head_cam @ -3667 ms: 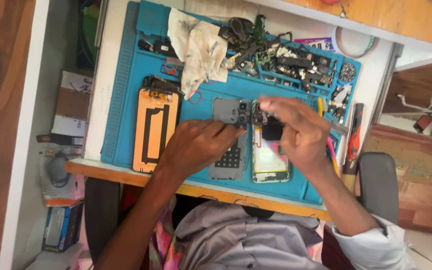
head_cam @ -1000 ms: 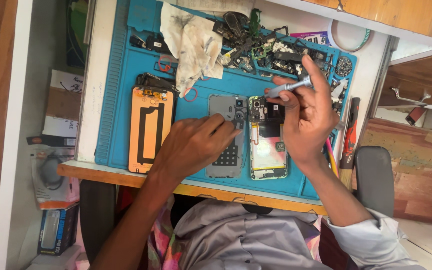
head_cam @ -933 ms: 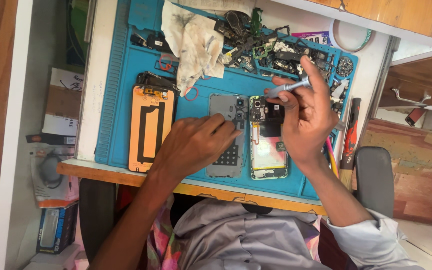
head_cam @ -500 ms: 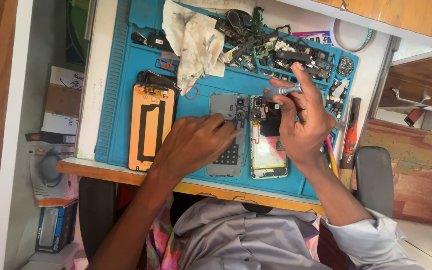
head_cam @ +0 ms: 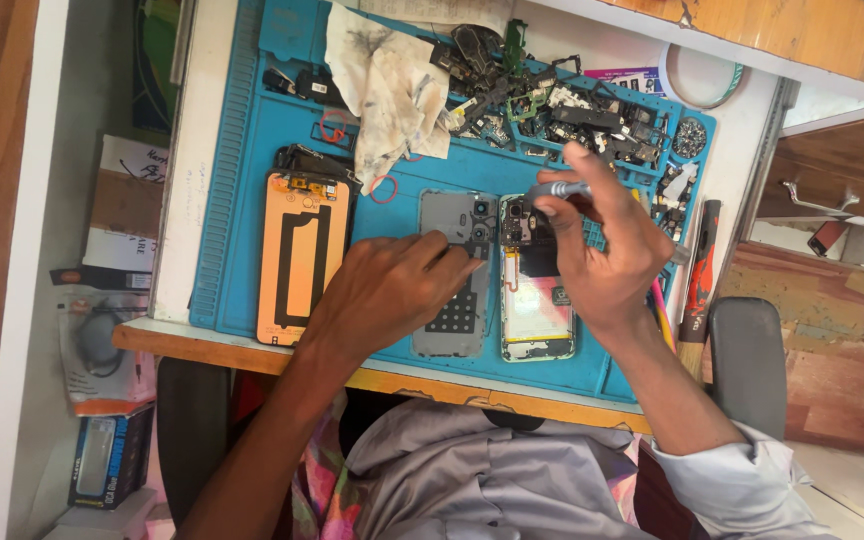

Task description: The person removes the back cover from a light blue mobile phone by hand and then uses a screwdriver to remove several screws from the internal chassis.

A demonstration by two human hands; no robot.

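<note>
An opened phone body [head_cam: 536, 300] lies on a blue work mat [head_cam: 252, 150], its circuit board showing at the top. My right hand [head_cam: 602, 255] holds a small grey screwdriver [head_cam: 557, 189] upright over that board. Beside it on the left lies a grey phone back cover [head_cam: 457, 255] with camera holes. My left hand [head_cam: 387, 290] rests on this cover, fingertips pointing toward the opened phone.
An orange-backed phone screen [head_cam: 302, 255] lies on the mat's left side. A dirty white cloth [head_cam: 387, 90] and a heap of small phone parts [head_cam: 562, 105] fill the mat's far edge. A red-handled tool [head_cam: 700, 275] lies at the right. Boxes [head_cam: 117, 200] sit to the left.
My right hand has brought the screwdriver from a slanted hold down to an upright one over the phone's board. My left hand stays on the back cover.
</note>
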